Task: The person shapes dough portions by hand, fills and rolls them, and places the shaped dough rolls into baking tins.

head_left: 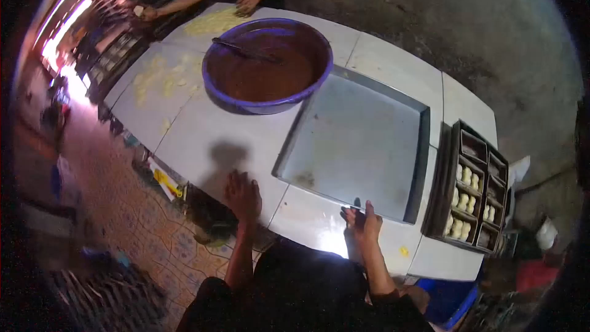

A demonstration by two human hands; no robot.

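My left hand (243, 195) hovers over or rests on the near edge of the white tiled table (209, 126), fingers stretched out and holding nothing; contact with the tiles is hard to judge. By the front rim of a large shallow metal tray (362, 141), my right hand (365, 221) has its fingers apart and nothing in them. Only a few marks show on the tray's grey bottom. Behind the tray's left corner stands a purple basin (270, 108) of brown filling (264, 77), with a dark stirring tool (246, 51) leaning in it.
Dark compartmented baking tins (479, 190) at the right hold several pale dough pieces (461, 227). Yellowish dough pieces (163, 80) lie on the left tiles, more (212, 21) near a co-worker's hand (248, 2). A blue tub (445, 300) stands below the table's right end.
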